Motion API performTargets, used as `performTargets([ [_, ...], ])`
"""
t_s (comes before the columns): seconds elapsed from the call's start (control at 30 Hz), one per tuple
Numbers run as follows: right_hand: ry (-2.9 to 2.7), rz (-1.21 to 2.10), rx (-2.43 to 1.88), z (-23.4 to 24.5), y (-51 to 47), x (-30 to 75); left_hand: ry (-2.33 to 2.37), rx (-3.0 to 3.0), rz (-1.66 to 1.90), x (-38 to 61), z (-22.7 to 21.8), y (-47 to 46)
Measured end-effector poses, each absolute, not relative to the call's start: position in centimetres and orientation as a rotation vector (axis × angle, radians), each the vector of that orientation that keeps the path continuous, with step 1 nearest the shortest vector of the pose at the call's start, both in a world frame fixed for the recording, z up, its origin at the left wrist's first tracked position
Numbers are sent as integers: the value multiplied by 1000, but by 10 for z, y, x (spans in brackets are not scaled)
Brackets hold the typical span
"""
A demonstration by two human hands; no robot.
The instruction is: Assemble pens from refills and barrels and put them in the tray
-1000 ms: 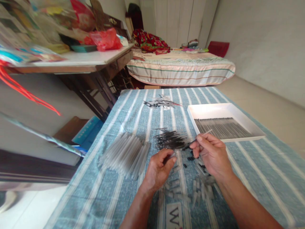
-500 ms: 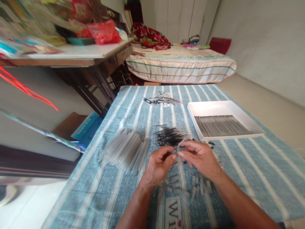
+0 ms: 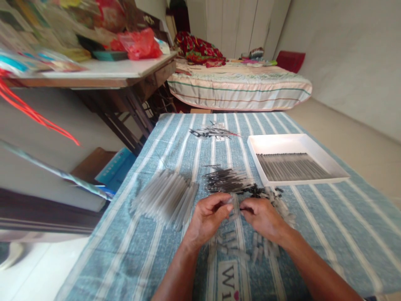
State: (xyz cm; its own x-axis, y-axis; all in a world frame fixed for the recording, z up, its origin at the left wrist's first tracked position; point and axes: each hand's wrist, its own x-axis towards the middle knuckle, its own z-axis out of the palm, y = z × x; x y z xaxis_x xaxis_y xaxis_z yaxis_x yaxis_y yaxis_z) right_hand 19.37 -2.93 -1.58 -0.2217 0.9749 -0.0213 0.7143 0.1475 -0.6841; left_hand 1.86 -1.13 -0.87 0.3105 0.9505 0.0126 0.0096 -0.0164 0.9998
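Note:
My left hand (image 3: 210,216) is closed in a pinch; whatever sits between thumb and index finger is too blurred to make out. Across a narrow gap, the fingertips of my right hand (image 3: 265,216) are pressed together on a small black piece (image 3: 241,209). Beyond the hands lie a bundle of thin dark pen refills (image 3: 224,180) and a cluster of small black plugs (image 3: 255,191). Short translucent caps (image 3: 232,242) are scattered nearer to me, and more clear pieces (image 3: 284,211) lie beside my right hand. Left of my left hand is a pile of frosted grey pen barrels (image 3: 166,198).
A shallow white box (image 3: 302,182) at the right holds a row of grey pens (image 3: 291,166). Loose thin dark sticks (image 3: 213,132) lie at the far end of the striped tablecloth (image 3: 125,246). A cluttered desk (image 3: 106,77) stands left, a bed (image 3: 241,90) behind.
My hands have moved apart from each other. My right hand has lowered slightly, its fingers more curled, uncovering the black plugs. A pale piece at its fingertips no longer shows.

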Motion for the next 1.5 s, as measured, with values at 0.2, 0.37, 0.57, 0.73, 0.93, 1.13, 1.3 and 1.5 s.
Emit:
performTargets([
  [0.2,-1434,1219,-1263,0,-33,202,897,1578,839,19,-3,-10],
  [0.37,-1418,1165,-1117,6,-32,204,854,1662,779,20,2,-10],
  [0.57,-1527,1100,-1105,7,-31,207,817,1713,789,20,0,-11],
  [0.73,-1749,948,-1116,11,-30,208,818,1783,745,21,0,-12],
  [0.93,-1897,940,-1107,13,-29,211,797,1821,609,21,4,-12],
  [1.13,-1861,1047,-1186,11,-32,210,819,1777,526,20,4,-13],
  [1.3,-1692,1225,-1248,6,-35,208,817,1789,505,20,3,-13],
  [1.5,-1830,1049,-1232,5,-36,213,829,1776,532,21,3,-14],
])
